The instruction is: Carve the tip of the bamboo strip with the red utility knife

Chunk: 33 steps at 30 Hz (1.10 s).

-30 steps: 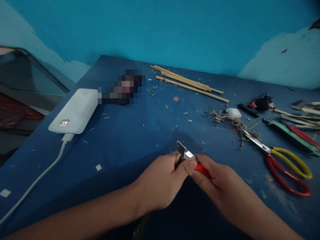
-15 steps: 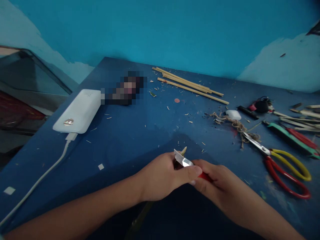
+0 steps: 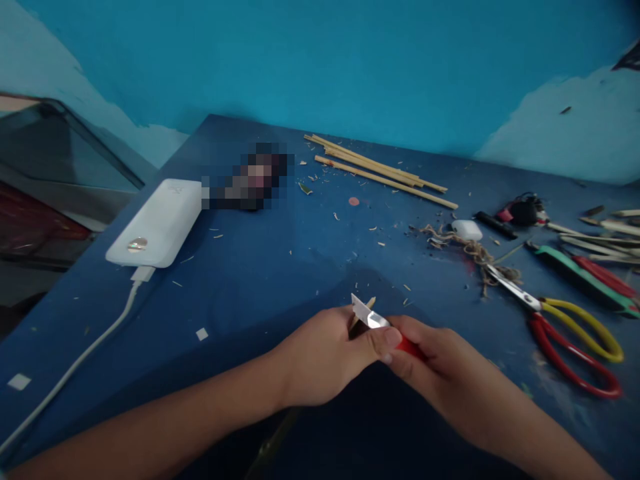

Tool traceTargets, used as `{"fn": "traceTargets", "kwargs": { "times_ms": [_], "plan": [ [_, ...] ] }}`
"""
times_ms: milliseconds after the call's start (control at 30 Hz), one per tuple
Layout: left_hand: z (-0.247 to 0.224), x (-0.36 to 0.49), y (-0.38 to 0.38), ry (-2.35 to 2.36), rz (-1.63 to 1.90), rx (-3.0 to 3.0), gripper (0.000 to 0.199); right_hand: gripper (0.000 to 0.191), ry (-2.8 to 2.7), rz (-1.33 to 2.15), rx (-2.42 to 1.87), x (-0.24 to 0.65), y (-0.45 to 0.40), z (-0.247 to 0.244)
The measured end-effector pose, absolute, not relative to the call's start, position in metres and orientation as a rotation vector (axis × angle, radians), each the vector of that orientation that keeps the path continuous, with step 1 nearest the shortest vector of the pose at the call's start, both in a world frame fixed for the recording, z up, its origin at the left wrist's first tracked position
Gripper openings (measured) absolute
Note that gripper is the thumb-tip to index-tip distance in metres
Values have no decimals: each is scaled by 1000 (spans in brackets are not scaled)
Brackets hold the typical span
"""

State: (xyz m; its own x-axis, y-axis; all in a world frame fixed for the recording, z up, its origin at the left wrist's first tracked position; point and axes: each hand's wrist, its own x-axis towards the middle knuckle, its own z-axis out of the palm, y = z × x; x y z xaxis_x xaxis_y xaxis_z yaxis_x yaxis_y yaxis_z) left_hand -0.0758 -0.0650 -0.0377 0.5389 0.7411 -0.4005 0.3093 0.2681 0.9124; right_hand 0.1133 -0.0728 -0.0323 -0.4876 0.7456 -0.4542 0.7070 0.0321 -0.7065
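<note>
My right hand (image 3: 425,357) is closed around the red handle of a utility knife (image 3: 373,319), whose silver blade points up and to the left. Wrapped round a thin greenish stick, possibly bamboo, is my left hand (image 3: 330,357). The stick's pale cut tip (image 3: 371,303) shows beyond the fist, beside the blade. Its darker green length (image 3: 275,437) runs down below my left wrist, dim in shadow. My left thumb presses against the knife near where blade and handle meet. Fingers of the left hand are mostly hidden behind its back.
Scissors with red and yellow handles (image 3: 575,333) lie at right, near tangled twine (image 3: 475,250), a white case (image 3: 467,230) and a green cutter (image 3: 575,273). Bamboo sticks (image 3: 380,170) lie along the back. A white power bank (image 3: 155,223) with a cable (image 3: 95,353) is at left.
The knife blade has shifted slightly up and to the right along the stick's tip, with my left thumb still against it. The things on the table have stayed in place.
</note>
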Motion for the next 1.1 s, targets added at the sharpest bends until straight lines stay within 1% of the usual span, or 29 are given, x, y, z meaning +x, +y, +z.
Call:
{"fn": "traceTargets", "kwargs": {
  "times_ms": [133,500,733,833,1000,1100],
  "plan": [
    [-41,-75,-67,1079,386,1336,30,33,-2229,1466,-1591,112,-74,-33],
    [-47,-71,-70,1127,436,1290,32,22,-2253,1295,-1620,111,-76,-35],
    [-54,-66,-76,1189,544,1309,37,20,-2248,1216,-1621,105,-77,-34],
    [-54,-64,-77,1200,555,1280,35,19,-2219,1206,-1598,103,-78,-33],
    [-54,-65,-77,1172,580,1255,25,14,-2196,1218,-1581,99,-78,-35],
    [-55,-65,-77,1180,580,1263,24,12,-2192,1196,-1580,99,-78,-35]
  ]
}}
